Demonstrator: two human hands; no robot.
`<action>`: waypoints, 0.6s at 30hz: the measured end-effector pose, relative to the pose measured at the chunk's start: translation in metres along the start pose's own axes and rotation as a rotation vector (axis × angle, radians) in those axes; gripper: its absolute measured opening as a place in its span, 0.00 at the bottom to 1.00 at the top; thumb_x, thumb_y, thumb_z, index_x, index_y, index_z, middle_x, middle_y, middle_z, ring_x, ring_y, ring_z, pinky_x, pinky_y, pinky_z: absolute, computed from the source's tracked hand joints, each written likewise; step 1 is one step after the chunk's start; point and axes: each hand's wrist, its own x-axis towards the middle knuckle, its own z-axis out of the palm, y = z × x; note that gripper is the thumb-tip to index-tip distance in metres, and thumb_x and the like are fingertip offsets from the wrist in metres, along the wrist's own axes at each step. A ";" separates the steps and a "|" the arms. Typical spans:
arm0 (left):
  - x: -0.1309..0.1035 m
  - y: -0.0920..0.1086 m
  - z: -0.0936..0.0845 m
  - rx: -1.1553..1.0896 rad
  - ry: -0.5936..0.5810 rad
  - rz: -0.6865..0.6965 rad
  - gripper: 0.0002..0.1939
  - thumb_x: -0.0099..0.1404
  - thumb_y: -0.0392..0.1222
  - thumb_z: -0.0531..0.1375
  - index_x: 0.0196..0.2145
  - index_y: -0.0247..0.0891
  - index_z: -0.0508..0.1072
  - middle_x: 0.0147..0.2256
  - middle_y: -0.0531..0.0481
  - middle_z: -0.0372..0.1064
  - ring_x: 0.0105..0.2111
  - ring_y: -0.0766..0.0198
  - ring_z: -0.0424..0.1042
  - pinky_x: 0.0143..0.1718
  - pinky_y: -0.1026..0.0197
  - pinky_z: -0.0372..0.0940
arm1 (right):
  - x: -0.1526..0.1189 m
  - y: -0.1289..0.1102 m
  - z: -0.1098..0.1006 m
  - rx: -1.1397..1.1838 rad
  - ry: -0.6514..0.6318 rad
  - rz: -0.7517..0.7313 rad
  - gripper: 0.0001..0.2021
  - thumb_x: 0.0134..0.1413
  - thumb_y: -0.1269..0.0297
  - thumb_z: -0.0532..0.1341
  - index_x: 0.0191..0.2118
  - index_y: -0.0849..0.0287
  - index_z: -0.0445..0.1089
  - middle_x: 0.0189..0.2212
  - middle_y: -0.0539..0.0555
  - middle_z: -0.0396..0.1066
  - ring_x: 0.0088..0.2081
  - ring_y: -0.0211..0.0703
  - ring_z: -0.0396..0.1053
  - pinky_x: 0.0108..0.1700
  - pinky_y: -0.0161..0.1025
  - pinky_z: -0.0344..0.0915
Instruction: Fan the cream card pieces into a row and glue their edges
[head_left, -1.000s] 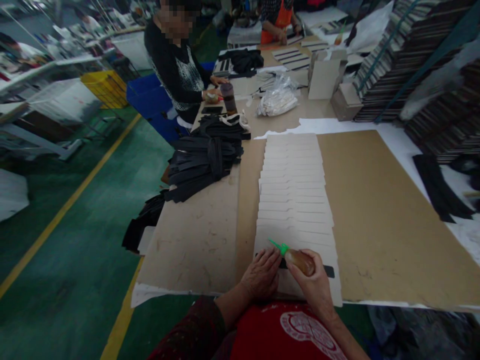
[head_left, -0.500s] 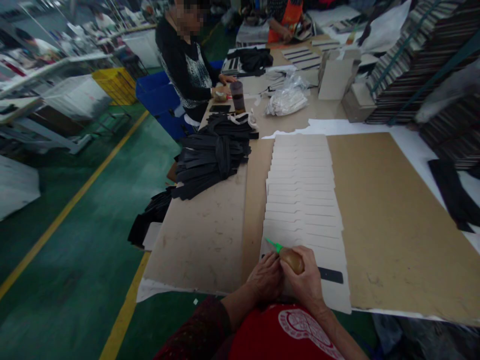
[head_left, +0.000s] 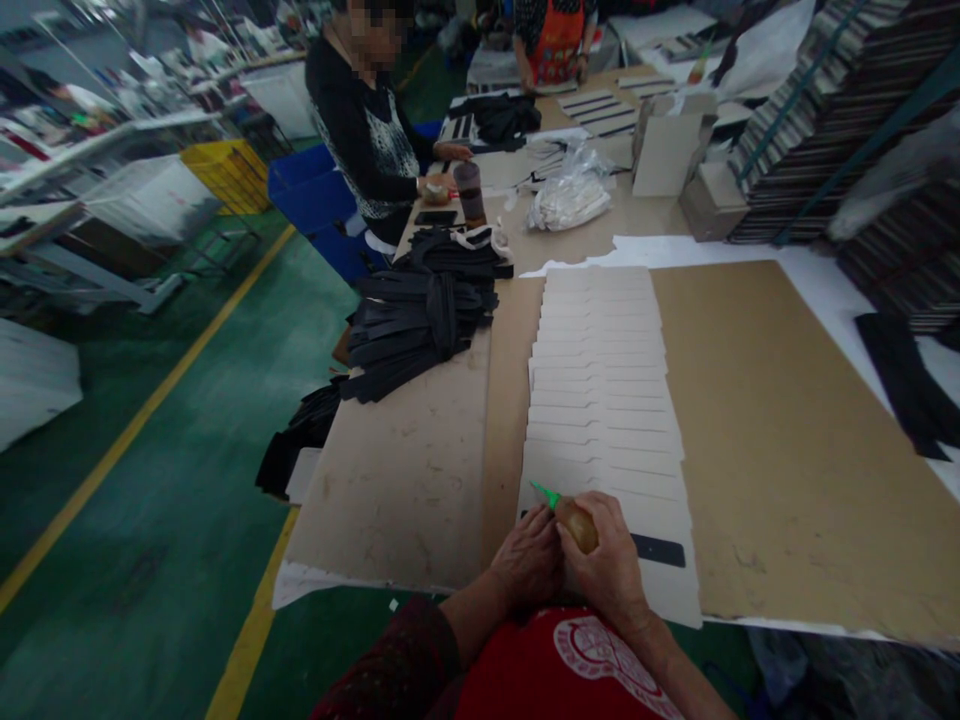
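My right hand point(head_left: 606, 560) is wrapped round a brown squeeze glue bottle point(head_left: 577, 525) with a green nozzle. The nozzle tip points to the left, just above the nearest of several pale card pieces point(head_left: 600, 400), which overlap in a column running away from me. My left hand point(head_left: 531, 552) lies flat on the near card beside the bottle, fingers stretched out. A black strip point(head_left: 660, 550) is on that card; it shows to the right of my right hand, and a bit of black shows by my left fingertips. Its middle is hidden by my hands.
A bundle of black fabric strips point(head_left: 420, 325) lies on the table's left part. Beyond are a dark cup point(head_left: 470, 195), a phone point(head_left: 436, 218) and a plastic bag point(head_left: 571, 200). Strapped stacks point(head_left: 847, 130) rise at the right. One co-worker point(head_left: 371, 130) stands at the left edge.
The bottle has tilted slightly in my right hand, its nozzle tip hardly moved. My left hand keeps its place. A far co-worker in an orange apron has straightened and shifted left.
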 end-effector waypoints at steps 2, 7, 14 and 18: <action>0.000 0.000 0.000 -0.010 0.003 -0.002 0.26 0.67 0.46 0.56 0.60 0.35 0.65 0.60 0.40 0.63 0.63 0.51 0.56 0.68 0.50 0.45 | 0.001 -0.001 -0.001 -0.010 0.003 -0.014 0.15 0.54 0.67 0.63 0.47 0.54 0.64 0.44 0.58 0.67 0.47 0.51 0.67 0.50 0.52 0.70; -0.001 -0.001 0.000 -0.029 -0.022 0.012 0.28 0.67 0.49 0.57 0.61 0.35 0.64 0.61 0.39 0.61 0.65 0.49 0.52 0.68 0.48 0.44 | 0.004 -0.004 0.001 -0.017 -0.016 -0.024 0.16 0.52 0.69 0.63 0.47 0.55 0.64 0.45 0.58 0.66 0.48 0.51 0.66 0.50 0.52 0.70; -0.001 -0.001 -0.002 -0.058 -0.012 0.015 0.29 0.67 0.45 0.56 0.64 0.35 0.61 0.62 0.40 0.61 0.65 0.50 0.53 0.68 0.48 0.46 | 0.003 -0.006 -0.009 -0.057 -0.003 0.018 0.13 0.54 0.68 0.62 0.46 0.54 0.65 0.43 0.57 0.68 0.45 0.50 0.67 0.48 0.52 0.71; -0.002 -0.002 -0.003 -0.071 -0.011 0.004 0.30 0.67 0.44 0.54 0.64 0.33 0.59 0.64 0.41 0.59 0.66 0.49 0.51 0.69 0.48 0.44 | 0.003 -0.006 -0.013 -0.073 -0.002 0.029 0.12 0.55 0.68 0.62 0.46 0.54 0.65 0.43 0.58 0.68 0.46 0.51 0.67 0.48 0.52 0.71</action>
